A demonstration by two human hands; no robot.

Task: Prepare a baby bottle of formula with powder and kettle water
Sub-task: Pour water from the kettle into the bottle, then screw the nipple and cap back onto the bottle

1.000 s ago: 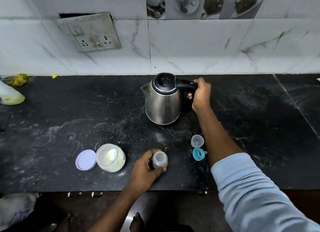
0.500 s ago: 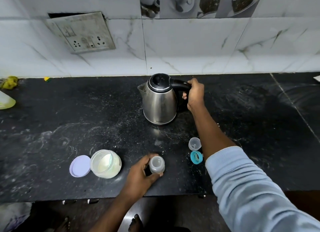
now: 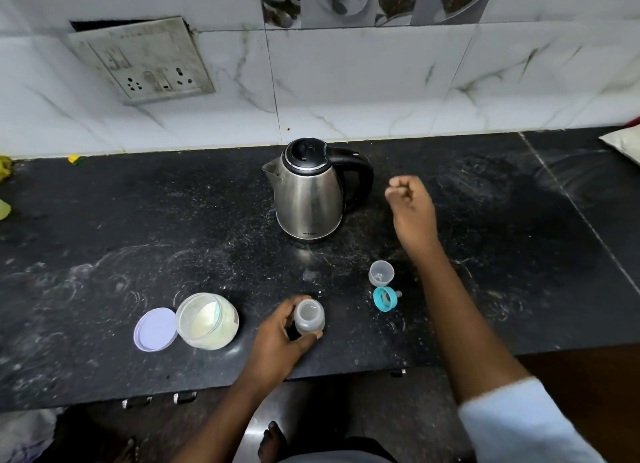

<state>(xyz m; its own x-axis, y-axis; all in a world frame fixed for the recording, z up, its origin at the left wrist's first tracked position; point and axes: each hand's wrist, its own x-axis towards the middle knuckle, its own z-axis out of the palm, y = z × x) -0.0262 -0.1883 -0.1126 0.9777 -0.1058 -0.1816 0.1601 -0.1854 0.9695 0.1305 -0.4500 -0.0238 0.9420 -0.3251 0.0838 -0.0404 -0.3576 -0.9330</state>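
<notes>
While formula is being made up on a dark counter (image 3: pixel 138 220), the small open bottle (image 3: pixel 309 319) is standing upright in front of the kettle (image 3: pixel 310 192), near the counter's front edge. The trouble most likely from here is in the pouring. The bottle's mouth is narrow and the kettle's spout is broad, so a quick tilt could be sending hot water over the fingers around the bottle or across the counter. A swinging forearm could also be knocking away the clear cap (image 3: pixel 381 272) and teal screw ring (image 3: pixel 385 299), which are lying close together to the front right of the kettle. The left hand (image 3: pixel 277 338) is reaching in from below, its fingers and thumb wrapping around the bottle's side and steadying it. The right hand (image 3: pixel 412 209) is hovering just right of the kettle's black handle, not touching it, with its fingers curling into a loose fist and holding nothing. Its forearm is passing just beside the cap and ring. To the front left of the kettle, the open powder jar (image 3: pixel 207 320) is sitting with its lilac lid (image 3: pixel 155 329) lying flat just beside it. Whether the bottle is holding anything yet cannot be told from above.
</notes>
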